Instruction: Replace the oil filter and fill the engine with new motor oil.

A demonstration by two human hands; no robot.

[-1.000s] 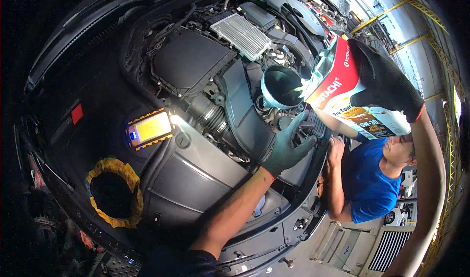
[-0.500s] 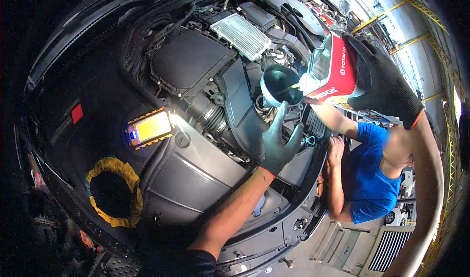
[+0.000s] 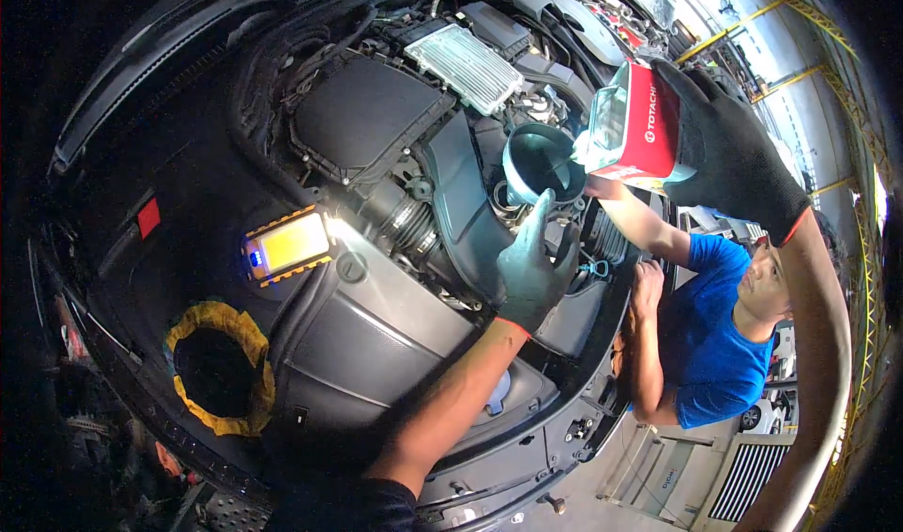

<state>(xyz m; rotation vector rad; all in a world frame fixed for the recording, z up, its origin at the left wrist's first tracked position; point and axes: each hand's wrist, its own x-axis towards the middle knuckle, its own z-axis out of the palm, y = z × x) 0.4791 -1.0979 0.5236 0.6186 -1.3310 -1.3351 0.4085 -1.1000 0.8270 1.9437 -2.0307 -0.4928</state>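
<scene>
A grey funnel (image 3: 519, 170) stands in the engine, its wide mouth turned up. My right hand (image 3: 729, 146), in a black glove, grips a red and silver oil can (image 3: 651, 123), tilted so that its spout end is at the funnel's right rim. What flows from it is hard to make out. My left hand (image 3: 538, 273), in a grey and black glove, is open just below the funnel. One raised finger reaches the funnel's near rim; whether it presses there I cannot tell. Beside this hand sits a light blue dipstick ring (image 3: 594, 269).
A lit yellow work lamp (image 3: 290, 246) lies left of the engine. Dark engine covers (image 3: 367, 118) and a ribbed metal unit (image 3: 464, 68) lie behind. A person in a blue shirt (image 3: 720, 334) leans at the car's right edge, one arm reaching behind the can. A yellow-edged ring (image 3: 266, 381) is at lower left.
The can has shifted slightly left and its tilt has changed a little. My left hand has moved slightly left and its fingers have drawn closer together. The other person's head has turned.
</scene>
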